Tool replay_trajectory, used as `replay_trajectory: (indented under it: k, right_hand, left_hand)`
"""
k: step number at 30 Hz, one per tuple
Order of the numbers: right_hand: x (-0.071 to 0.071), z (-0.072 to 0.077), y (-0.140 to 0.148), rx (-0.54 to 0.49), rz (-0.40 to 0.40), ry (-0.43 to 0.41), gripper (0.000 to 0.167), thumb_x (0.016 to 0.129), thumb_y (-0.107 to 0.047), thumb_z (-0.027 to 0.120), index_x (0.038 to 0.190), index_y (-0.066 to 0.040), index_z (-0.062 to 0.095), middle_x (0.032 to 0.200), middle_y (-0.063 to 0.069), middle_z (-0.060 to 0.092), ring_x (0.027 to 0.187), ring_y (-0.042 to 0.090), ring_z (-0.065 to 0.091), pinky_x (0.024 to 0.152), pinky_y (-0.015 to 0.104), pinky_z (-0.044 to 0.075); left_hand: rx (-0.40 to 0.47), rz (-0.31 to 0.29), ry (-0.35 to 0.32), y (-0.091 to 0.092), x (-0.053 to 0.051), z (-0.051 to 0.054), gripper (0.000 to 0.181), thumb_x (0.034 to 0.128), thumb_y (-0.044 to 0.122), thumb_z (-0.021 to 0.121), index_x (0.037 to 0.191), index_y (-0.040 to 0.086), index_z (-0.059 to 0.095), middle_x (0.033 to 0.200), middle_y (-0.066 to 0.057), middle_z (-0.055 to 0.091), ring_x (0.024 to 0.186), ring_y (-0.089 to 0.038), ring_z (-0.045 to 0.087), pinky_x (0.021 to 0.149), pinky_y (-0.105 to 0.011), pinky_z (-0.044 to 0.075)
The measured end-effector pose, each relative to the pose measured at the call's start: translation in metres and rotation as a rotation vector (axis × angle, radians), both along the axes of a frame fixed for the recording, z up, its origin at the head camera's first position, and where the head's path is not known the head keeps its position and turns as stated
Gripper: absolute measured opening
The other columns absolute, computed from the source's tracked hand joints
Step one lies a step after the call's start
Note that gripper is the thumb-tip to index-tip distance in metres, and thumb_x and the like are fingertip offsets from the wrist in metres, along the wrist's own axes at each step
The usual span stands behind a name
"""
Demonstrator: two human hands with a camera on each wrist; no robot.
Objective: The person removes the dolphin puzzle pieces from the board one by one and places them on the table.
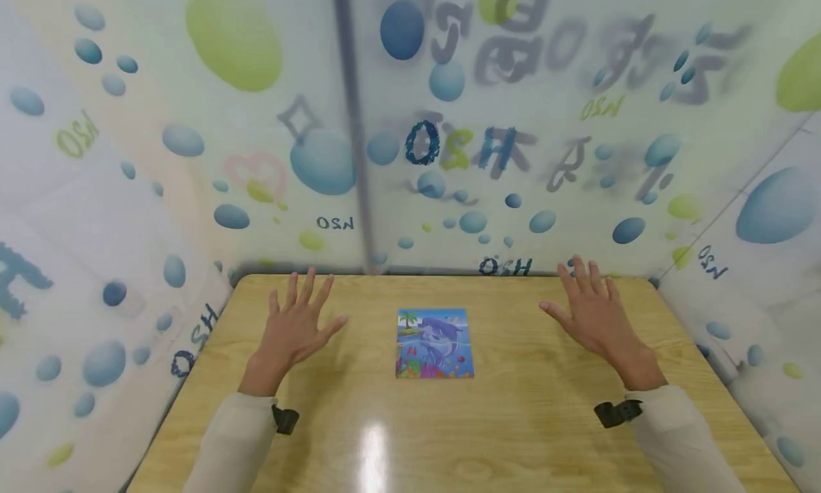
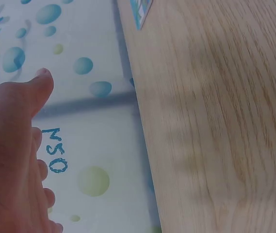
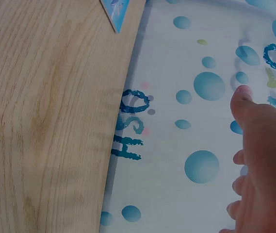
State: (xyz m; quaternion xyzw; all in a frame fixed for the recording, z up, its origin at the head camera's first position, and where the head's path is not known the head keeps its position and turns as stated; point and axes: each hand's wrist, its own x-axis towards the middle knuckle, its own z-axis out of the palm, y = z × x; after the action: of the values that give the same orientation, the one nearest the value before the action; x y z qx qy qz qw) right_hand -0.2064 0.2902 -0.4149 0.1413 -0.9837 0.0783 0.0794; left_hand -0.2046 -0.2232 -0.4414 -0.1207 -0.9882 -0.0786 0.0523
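Between the two hands, on the wooden table, lies a square picture [image 1: 435, 343] with a dolphin, a palm tree and sea plants on it. To its left my left hand [image 1: 296, 329] is held with fingers spread and straight, holding nothing. My right hand [image 1: 596, 318] is to its right, fingers likewise extended and nothing in them. Each wrist view catches only a corner of the picture, at the top: the picture corner [image 2: 140, 10] on the left and the same picture [image 3: 116, 12] on the right. Neither hand touches it.
The light wooden table [image 1: 513, 436] ends at a pale curtain [image 1: 410, 215] printed with blue and green dots and H2O lettering. Similar sheets rise at both sides. Each wrist carries a small black device, such as the left one [image 1: 285, 419]. A light glare lies on the tabletop.
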Motion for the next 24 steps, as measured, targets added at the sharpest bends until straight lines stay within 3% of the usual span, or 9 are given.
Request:
replay_trajectory:
  k: [9, 17, 24]
  right_hand:
    - [0.004, -0.004, 0.001, -0.038, 0.000, -0.049, 0.083, 0.100, -0.056, 0.046, 0.155, 0.002, 0.024, 0.161, 0.031, 0.008, 0.145, 0.056, 0.009, 0.108, 0.073, 0.013]
    - [0.001, -0.008, -0.004, -0.038, 0.004, -0.091, 0.084, 0.101, -0.055, 0.045, 0.155, 0.003, 0.021, 0.160, 0.033, 0.009, 0.144, 0.056, 0.009, 0.109, 0.072, 0.013]
    - [-0.002, -0.011, -0.011, -0.051, 0.020, -0.149, 0.084, 0.101, -0.055, 0.044, 0.156, 0.003, 0.018, 0.160, 0.032, 0.010, 0.144, 0.055, 0.013, 0.108, 0.071, 0.017]
  left_hand:
    - [0.006, -0.002, -0.051, 0.001, 0.004, -0.002, 0.081, 0.0976, 0.062, 0.044, 0.160, 0.017, 0.018, 0.166, -0.019, 0.004, 0.150, -0.047, -0.002, 0.110, -0.074, 0.003]
    - [0.028, -0.016, -0.037, 0.003, 0.008, -0.005, 0.079, 0.0978, 0.058, 0.047, 0.159, 0.016, 0.021, 0.165, -0.020, 0.007, 0.150, -0.048, 0.002, 0.111, -0.073, 0.007]
    - [0.035, -0.024, -0.065, 0.011, 0.006, -0.006, 0.080, 0.0980, 0.057, 0.049, 0.160, 0.017, 0.017, 0.165, -0.020, 0.006, 0.150, -0.048, 0.003, 0.112, -0.072, 0.008]
